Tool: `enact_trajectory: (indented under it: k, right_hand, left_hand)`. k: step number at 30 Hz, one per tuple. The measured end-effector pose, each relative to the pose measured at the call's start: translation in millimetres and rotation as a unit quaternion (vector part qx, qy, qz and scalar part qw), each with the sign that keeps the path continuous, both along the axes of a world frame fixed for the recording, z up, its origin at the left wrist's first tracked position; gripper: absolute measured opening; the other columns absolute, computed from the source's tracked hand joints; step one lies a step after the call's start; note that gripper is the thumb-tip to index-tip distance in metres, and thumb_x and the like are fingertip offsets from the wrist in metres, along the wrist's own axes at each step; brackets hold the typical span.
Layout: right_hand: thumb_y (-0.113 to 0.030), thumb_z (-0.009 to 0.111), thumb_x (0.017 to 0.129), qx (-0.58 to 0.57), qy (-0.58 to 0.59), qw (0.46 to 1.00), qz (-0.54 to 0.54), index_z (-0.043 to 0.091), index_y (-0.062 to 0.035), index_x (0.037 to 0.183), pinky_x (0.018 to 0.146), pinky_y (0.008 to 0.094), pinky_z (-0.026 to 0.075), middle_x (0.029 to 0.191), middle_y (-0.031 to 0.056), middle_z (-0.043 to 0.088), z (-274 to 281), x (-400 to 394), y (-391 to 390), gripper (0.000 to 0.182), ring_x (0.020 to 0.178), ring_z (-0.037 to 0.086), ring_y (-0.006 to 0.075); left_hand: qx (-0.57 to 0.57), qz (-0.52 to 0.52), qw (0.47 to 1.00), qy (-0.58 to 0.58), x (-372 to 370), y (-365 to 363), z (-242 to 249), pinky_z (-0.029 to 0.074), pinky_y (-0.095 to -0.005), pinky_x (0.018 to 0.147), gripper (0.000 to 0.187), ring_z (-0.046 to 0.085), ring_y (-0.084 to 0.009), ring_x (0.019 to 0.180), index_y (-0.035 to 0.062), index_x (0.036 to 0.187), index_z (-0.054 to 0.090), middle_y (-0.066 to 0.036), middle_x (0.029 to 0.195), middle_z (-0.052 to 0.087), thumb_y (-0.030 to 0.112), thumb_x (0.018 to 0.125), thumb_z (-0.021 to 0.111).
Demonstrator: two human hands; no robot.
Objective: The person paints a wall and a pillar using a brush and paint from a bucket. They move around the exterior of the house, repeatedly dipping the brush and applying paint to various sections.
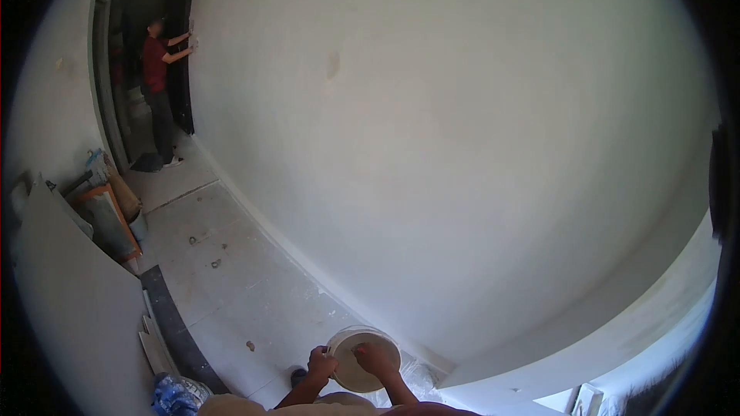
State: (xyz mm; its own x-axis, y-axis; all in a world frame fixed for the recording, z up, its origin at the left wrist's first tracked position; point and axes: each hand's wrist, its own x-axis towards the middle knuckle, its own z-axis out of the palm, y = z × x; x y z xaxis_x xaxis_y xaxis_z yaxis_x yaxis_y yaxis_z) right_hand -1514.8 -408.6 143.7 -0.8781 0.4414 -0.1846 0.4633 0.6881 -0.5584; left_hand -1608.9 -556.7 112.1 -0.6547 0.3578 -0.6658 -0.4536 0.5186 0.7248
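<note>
A round pale bucket (390, 339) stands on the floor at the bottom centre, with a beige-grey paste (353, 376) inside. My left hand (321, 362) is closed at the bucket's left edge. A small light-coloured piece shows by its fingers, too small to name. Over the bucket's opening is my right hand (373, 358), fingers curled and pointing left. Something small and dark is at its fingertips above the paste, and I cannot make out what it is. Clear plastic sheeting (416, 376) lies on the floor right of the bucket.
A large pale wall (447, 154) fills the view. Far left, a person in a red shirt (156, 65) has both hands at the wall's edge by a dark doorway. Framed boards (112, 223) lean at the left. A blue plastic bag (173, 395) lies lower left. Small debris (250, 347) dots the floor.
</note>
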Motion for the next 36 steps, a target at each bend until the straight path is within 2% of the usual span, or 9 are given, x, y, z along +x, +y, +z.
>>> enact_trajectory:
  k: [3, 6, 16, 19, 23, 26, 30, 31, 36]
  right_hand:
    - [-0.023, 0.053, 0.085, 0.014, 0.062, 0.998, -0.002, 0.068, -0.0046, 0.086, 0.076, 0.0516, 0.051, 0.087, 0.0242, 0.065, 4, -67, -9, 0.023, 0.082, 0.063, 0.042]
    - [-0.026, 0.055, 0.087, 0.02, -0.06, 0.997, 0.035, 0.07, -0.0095, 0.1, 0.084, 0.0472, 0.049, 0.099, 0.0199, 0.067, -3, -119, -2, 0.025, 0.094, 0.063, 0.0392]
    - [-0.022, 0.055, 0.085, 0.084, -0.023, 0.991, 0.102, 0.068, -0.0046, 0.091, 0.081, 0.0483, 0.05, 0.092, 0.0204, 0.066, 1, -235, 11, 0.023, 0.089, 0.063, 0.0384]
    - [-0.02, 0.056, 0.085, 0.08, 0.061, 0.992, 0.071, 0.068, -0.0047, 0.093, 0.078, 0.0483, 0.051, 0.089, 0.0213, 0.066, 7, -264, 10, 0.021, 0.085, 0.064, 0.0391]
    - [-0.02, 0.057, 0.086, 0.03, 0.035, 0.994, 0.099, 0.068, -0.004, 0.096, 0.073, 0.0473, 0.052, 0.085, 0.0218, 0.067, -27, -304, 22, 0.022, 0.078, 0.065, 0.039]
    - [-0.02, 0.058, 0.089, -0.082, 0.079, 0.993, 0.03, 0.068, -0.0034, 0.1, 0.064, 0.0426, 0.053, 0.08, 0.0187, 0.068, 36, -317, 32, 0.022, 0.07, 0.067, 0.0309]
    - [-0.016, 0.056, 0.093, -0.388, 0.163, 0.905, -0.061, 0.067, 0.0005, 0.106, 0.049, 0.0299, 0.052, 0.08, 0.0113, 0.069, 72, -323, 81, 0.023, 0.066, 0.066, 0.0164]
    - [-0.012, 0.052, 0.094, -0.467, 0.251, 0.844, -0.081, 0.065, 0.0038, 0.106, 0.048, 0.0288, 0.051, 0.088, 0.0121, 0.069, 71, -324, 96, 0.024, 0.065, 0.066, 0.0201]
    - [-0.021, 0.051, 0.091, -0.566, 0.335, 0.73, -0.186, 0.061, 0.0063, 0.107, 0.054, 0.0265, 0.045, 0.09, 0.0156, 0.066, 109, -341, 127, 0.033, 0.067, 0.061, 0.0193]
  left_hand:
    - [0.004, 0.001, 0.999, 0.035, -69, -5, -14, 0.055, -0.0366, 0.07, 0.06, 0.067, -0.0286, 0.085, 0.0012, 0.117, 0.058, -0.019, 0.104, 0.065, 0.006, 0.058, 0.068]
    - [0.013, 0.02, 0.998, 0.05, -103, -11, -21, 0.055, -0.0372, 0.074, 0.061, 0.066, -0.0297, 0.091, 0.0013, 0.118, 0.057, -0.018, 0.11, 0.063, 0.007, 0.058, 0.068]
    - [0.01, 0.083, 0.991, 0.104, -211, -19, 17, 0.053, -0.0369, 0.082, 0.064, 0.061, -0.0311, 0.104, 0.0018, 0.121, 0.053, -0.017, 0.115, 0.06, 0.007, 0.059, 0.068]
    - [0.065, 0.138, 0.964, 0.216, -242, -8, -65, 0.051, -0.0356, 0.051, 0.058, 0.063, -0.0258, 0.067, -0.0027, 0.113, 0.054, -0.015, 0.09, 0.062, -0.005, 0.055, 0.062]
    - [0.094, 0.171, 0.973, 0.122, -279, 9, -30, 0.05, -0.0369, 0.049, 0.052, 0.062, -0.025, 0.066, -0.0031, 0.109, 0.054, -0.014, 0.088, 0.061, -0.007, 0.058, 0.06]
    - [0.111, 0.186, 0.974, 0.071, -315, 27, -7, 0.05, -0.0375, 0.047, 0.049, 0.062, -0.0246, 0.065, -0.0026, 0.107, 0.054, -0.014, 0.087, 0.061, -0.008, 0.059, 0.058]
    - [0.113, 0.21, 0.969, 0.069, -362, 61, 27, 0.05, -0.0381, 0.045, 0.049, 0.062, -0.0252, 0.065, -0.0023, 0.106, 0.054, -0.013, 0.086, 0.061, -0.008, 0.058, 0.057]
    - [0.104, 0.206, 0.97, 0.076, -373, 66, 27, 0.05, -0.0382, 0.045, 0.049, 0.062, -0.0255, 0.065, -0.0022, 0.106, 0.054, -0.012, 0.086, 0.061, -0.008, 0.058, 0.057]
    - [0.14, 0.195, 0.969, 0.06, -427, 80, 64, 0.05, -0.0382, 0.045, 0.053, 0.062, -0.0255, 0.064, -0.0046, 0.108, 0.052, -0.014, 0.084, 0.06, -0.007, 0.056, 0.058]
